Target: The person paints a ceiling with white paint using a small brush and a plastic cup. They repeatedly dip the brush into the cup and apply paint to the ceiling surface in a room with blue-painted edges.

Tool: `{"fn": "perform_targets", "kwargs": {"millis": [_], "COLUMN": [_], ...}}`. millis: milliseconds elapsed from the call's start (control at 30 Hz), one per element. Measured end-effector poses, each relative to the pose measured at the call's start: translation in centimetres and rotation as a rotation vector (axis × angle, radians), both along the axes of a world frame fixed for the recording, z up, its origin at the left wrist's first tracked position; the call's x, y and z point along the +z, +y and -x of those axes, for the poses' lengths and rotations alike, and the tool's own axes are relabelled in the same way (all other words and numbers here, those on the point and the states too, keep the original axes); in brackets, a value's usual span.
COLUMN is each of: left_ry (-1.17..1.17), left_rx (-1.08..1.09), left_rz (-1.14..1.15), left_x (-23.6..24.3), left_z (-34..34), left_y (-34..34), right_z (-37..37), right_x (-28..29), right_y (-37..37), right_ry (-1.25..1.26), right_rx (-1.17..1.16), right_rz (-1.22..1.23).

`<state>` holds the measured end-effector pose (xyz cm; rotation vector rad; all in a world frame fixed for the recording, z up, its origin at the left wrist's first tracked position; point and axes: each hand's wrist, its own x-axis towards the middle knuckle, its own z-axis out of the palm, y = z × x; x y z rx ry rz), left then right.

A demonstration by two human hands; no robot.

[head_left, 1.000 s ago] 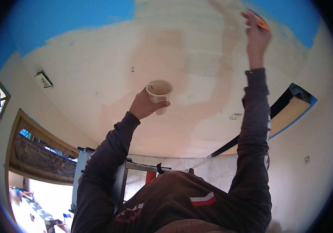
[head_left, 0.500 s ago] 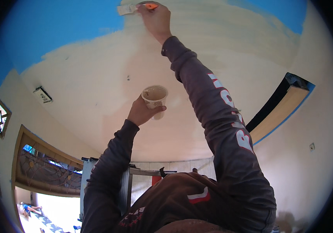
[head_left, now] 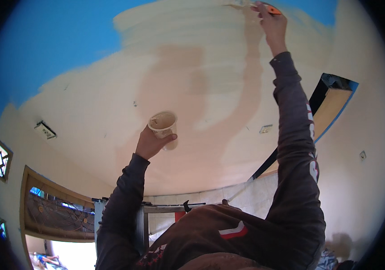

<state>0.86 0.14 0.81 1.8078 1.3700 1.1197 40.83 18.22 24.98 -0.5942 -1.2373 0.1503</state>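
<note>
My right hand (head_left: 274, 24) reaches high at the upper right, closed round the orange handle of a paintbrush (head_left: 269, 9). The brush's bristles meet the wall (head_left: 219, 58) near the top edge of the picture and are partly cut off there. Cream paint covers most of this wall, and blue paint (head_left: 66, 36) shows at the upper left and upper right. Lower and to the left, my left hand (head_left: 151, 143) grips a clear plastic cup (head_left: 163, 123) smeared with cream paint, its mouth tilted toward me.
A metal ladder (head_left: 100, 216) stands beside my left arm. On the right wall a long black-and-wood shelf (head_left: 334, 103) juts out. A wall fitting (head_left: 45, 129) sits at left, above a wooden-framed opening (head_left: 57, 211) with a metal grille.
My right hand has swept the brush to the right along the top of the wall, laying cream over some blue. The cup sits slightly lower and further left in view.
</note>
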Motion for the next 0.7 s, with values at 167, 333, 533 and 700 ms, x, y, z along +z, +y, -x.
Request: {"fn": "perform_targets", "kwargs": {"millis": [167,333,533,700], "left_ry": [0.007,-0.001,-0.018,0.019], "left_rx": [0.008,-0.052,-0.046,-0.040], "left_rz": [0.037,0.009,-0.006,-0.043], "left_x": [0.3,-0.1,-0.9,-1.0], "left_z": [-0.1,-0.2,0.4,0.4], "left_y": [-0.5,0.5,0.6,0.7], "right_z": [-10.5,-21.5,-18.1,-15.0], "right_x": [-0.4,-0.3,0.3,0.9], "right_y": [-0.5,0.3,-3.7,-5.2], "right_ry": [0.017,0.016,0.179,0.159], "right_rx": [-0.070,-0.313,-0.269,-0.225], "right_rz": [-0.038,0.005,0.022,0.040]}}
